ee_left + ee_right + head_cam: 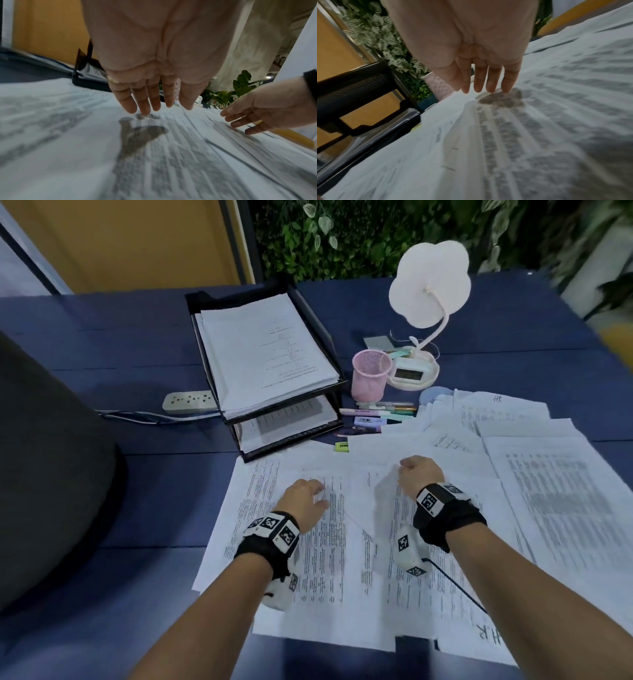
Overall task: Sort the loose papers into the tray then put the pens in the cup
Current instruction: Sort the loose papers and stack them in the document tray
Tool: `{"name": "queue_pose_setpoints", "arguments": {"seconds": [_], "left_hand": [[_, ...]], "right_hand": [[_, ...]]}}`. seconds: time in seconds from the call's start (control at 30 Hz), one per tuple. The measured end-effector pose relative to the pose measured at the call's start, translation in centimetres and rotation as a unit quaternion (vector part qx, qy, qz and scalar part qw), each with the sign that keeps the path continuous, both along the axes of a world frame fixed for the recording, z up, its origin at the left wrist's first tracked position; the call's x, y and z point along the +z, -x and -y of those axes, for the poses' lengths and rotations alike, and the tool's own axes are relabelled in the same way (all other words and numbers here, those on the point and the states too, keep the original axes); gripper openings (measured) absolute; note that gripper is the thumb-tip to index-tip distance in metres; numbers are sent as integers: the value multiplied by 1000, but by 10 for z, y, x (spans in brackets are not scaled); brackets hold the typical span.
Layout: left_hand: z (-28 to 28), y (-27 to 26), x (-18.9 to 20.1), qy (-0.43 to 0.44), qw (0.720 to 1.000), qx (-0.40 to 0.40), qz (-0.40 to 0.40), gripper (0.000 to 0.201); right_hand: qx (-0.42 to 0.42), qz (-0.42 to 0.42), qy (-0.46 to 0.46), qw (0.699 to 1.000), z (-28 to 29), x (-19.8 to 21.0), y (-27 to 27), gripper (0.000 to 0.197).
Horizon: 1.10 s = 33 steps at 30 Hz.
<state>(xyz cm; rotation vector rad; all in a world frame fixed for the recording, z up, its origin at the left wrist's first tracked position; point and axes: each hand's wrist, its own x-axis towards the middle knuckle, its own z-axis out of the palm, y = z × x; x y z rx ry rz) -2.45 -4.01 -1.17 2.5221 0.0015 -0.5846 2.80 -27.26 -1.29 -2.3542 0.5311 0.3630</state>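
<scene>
Loose printed papers (325, 542) (102, 148) (539, 135) lie overlapping across the near part of the blue table. My left hand (320, 491) (149, 106) is over the left sheets with its fingers straight and the tips at the paper. My right hand (416, 474) (486, 86) (240, 121) is a little to the right, fingers also straight, tips touching a sheet. Neither hand holds anything. A black two-tier tray (291, 441) (82, 79) (351, 88) behind the papers carries stacked sheets. To the tray's right are a pink mesh cup (370, 378) (440, 83) and several pens (376, 412) lying flat.
A white flower-shaped lamp (428, 285) on a base with a small clock (407, 371) stands behind the cup. A power strip (188, 402) lies left of the tray. A dark chair back (51, 474) fills the left edge. A small green item (340, 446) lies by the papers.
</scene>
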Motion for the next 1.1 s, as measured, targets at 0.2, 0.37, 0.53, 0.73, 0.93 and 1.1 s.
{"name": "queue_pose_setpoints", "arguments": {"seconds": [0.2, 0.37, 0.53, 0.73, 0.93, 1.1], "left_hand": [[35, 10, -6, 54, 997, 18, -44, 51], [61, 11, -14, 135, 979, 139, -60, 65], [71, 8, -11, 144, 974, 153, -82, 44], [75, 15, -14, 227, 960, 154, -52, 31], [36, 11, -16, 158, 965, 207, -35, 36], [8, 9, -15, 44, 967, 252, 11, 48]], "right_hand": [[-6, -116, 198, 973, 50, -4, 31, 42], [16, -166, 198, 966, 68, -7, 54, 54], [38, -173, 186, 967, 66, -9, 54, 61], [-4, -144, 197, 970, 69, -6, 47, 45], [-89, -72, 187, 976, 79, -2, 40, 49], [-80, -89, 189, 975, 83, -9, 40, 53]]}}
